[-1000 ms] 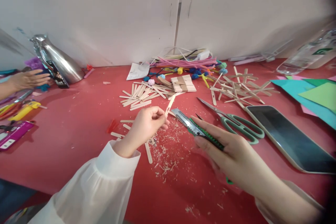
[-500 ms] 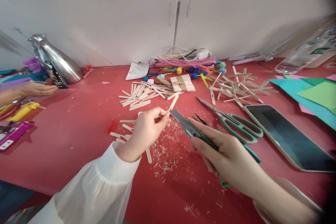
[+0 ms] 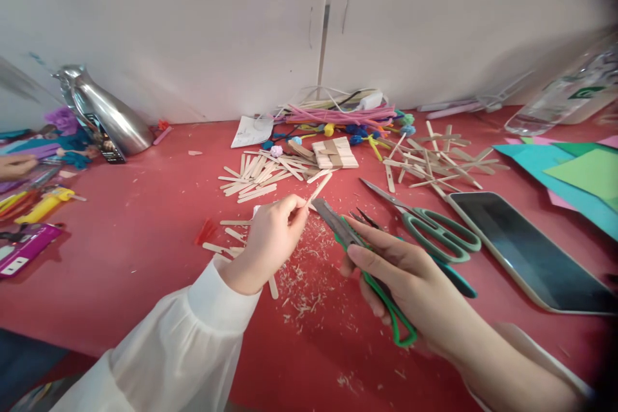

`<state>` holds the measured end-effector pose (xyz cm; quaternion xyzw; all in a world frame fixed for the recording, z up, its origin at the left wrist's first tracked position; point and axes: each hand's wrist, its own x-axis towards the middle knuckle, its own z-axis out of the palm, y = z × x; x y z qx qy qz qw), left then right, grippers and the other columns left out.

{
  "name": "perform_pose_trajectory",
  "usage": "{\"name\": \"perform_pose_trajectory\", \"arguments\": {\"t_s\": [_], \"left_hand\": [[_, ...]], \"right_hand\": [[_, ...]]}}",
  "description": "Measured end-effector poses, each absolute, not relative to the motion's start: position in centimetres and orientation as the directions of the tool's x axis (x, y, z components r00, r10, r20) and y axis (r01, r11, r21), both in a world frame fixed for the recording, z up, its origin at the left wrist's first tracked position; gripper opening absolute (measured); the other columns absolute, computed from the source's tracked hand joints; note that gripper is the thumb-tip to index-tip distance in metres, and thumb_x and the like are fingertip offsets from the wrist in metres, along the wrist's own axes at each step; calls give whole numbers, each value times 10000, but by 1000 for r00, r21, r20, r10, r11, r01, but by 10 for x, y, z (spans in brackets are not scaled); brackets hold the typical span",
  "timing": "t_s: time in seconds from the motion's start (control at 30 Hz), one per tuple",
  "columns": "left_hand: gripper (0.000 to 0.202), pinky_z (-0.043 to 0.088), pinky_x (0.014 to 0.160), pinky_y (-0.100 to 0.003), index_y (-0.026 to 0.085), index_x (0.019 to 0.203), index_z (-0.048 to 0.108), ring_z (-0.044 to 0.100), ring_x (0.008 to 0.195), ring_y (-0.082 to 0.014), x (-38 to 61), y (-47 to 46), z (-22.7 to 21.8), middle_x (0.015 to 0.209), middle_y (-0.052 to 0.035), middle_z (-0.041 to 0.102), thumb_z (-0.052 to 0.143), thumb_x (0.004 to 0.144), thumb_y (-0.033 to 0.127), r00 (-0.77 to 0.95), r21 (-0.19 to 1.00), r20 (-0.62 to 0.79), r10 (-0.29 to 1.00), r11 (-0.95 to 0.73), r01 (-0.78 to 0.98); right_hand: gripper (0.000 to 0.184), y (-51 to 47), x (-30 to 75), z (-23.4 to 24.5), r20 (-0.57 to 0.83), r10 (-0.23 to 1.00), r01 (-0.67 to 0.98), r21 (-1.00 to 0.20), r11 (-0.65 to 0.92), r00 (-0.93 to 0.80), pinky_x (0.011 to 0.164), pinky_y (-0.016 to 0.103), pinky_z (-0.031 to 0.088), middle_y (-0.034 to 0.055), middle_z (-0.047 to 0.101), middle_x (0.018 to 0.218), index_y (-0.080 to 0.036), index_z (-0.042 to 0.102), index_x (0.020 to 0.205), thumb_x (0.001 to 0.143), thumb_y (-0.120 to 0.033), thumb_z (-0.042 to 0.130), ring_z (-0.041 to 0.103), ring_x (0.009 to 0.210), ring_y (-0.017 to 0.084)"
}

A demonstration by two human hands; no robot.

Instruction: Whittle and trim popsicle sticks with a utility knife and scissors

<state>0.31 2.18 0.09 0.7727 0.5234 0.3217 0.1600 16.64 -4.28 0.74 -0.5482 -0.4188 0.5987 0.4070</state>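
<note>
Pinched in my left hand (image 3: 276, 238) is a wooden craft stick (image 3: 319, 188), its free end slanting up and away to the right. My right hand (image 3: 403, 280) is wrapped round a green utility knife (image 3: 393, 312) with a long metal blade (image 3: 331, 215) out. The blade's tip lies close to the stick by my left fingertips; whether they touch I cannot tell. Wood shavings (image 3: 304, 290) are scattered on the red table below both hands. Several loose craft sticks (image 3: 236, 222) lie partly behind my left hand.
Green-handled scissors (image 3: 441, 232) and a phone (image 3: 531, 251) lie to the right. Behind are craft stick piles (image 3: 255, 174), a banded stack (image 3: 337, 153) and pink pipe cleaners (image 3: 338, 114). A metal jug (image 3: 113, 112) stands left, near another person's hand (image 3: 17, 167).
My right hand has rolled the knife, so more of its green handle shows. The stick in my left hand tilts slightly lower to the right. The other person's hand has drawn back left.
</note>
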Motion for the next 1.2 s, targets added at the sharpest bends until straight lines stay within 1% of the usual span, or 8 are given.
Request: {"name": "perform_pose_trajectory", "arguments": {"t_s": [0.1,0.27,0.37,0.43,0.6,0.77,1.0,1.2], "left_hand": [[159,399,471,-203,167,707,578,531,471,-88,0,26,-2,608,-7,634,479,818,225,229,606,310,923,-377,701],[130,517,586,-239,154,737,539,643,627,-120,-5,35,-7,697,-39,663,496,816,248,230,924,109,967,-184,337],[129,537,609,-240,149,726,541,647,619,-112,-5,33,-1,679,-32,664,523,809,245,254,976,21,967,-76,205],[123,543,626,-238,149,727,551,649,622,-107,-4,31,3,671,-27,667,523,812,232,273,986,-21,962,-25,166],[124,550,612,-234,150,740,580,650,615,-110,-4,29,6,687,-27,673,563,796,260,320,994,-89,943,66,83],[114,540,593,-229,142,705,578,633,576,-100,-3,28,10,658,-24,663,556,788,217,291,991,-126,948,107,80],[117,507,532,-221,138,708,572,609,524,-101,-11,35,15,629,-26,658,601,724,250,159,996,-89,983,86,27],[109,455,472,-192,141,706,563,558,456,-76,-21,46,17,567,3,620,595,679,241,66,997,-58,996,61,-49]], "right_hand": [[581,-44,169,6,-273,960,42,-962,-270,-57,289,193,353,-17,585,665,-184,454,1293,774,-429,539,433,317,53],[506,-45,174,3,5,999,472,-881,26,-45,329,226,416,13,668,715,-199,460,1302,824,-366,468,491,355,92],[440,-42,175,2,198,970,637,-732,240,-139,595,294,547,65,685,1024,-190,519,1255,831,-276,441,670,702,189],[429,-40,176,1,273,947,686,-657,313,-171,730,320,539,60,637,1149,-211,527,1249,832,-241,428,649,918,223],[425,-40,179,-1,298,949,784,-562,265,-107,511,273,531,72,659,1107,-238,526,1247,831,-251,441,675,680,183],[417,-43,182,-1,357,921,795,-509,331,-155,447,229,487,56,686,1040,-261,523,1246,839,-240,435,592,479,103],[414,-38,188,-4,519,855,862,-428,270,-10,383,225,440,56,700,988,-249,520,1246,839,-304,469,557,412,96],[364,-38,183,-11,489,845,936,-142,323,-217,411,256,459,53,700,916,-217,584,1168,849,-257,414,666,611,188]]}}
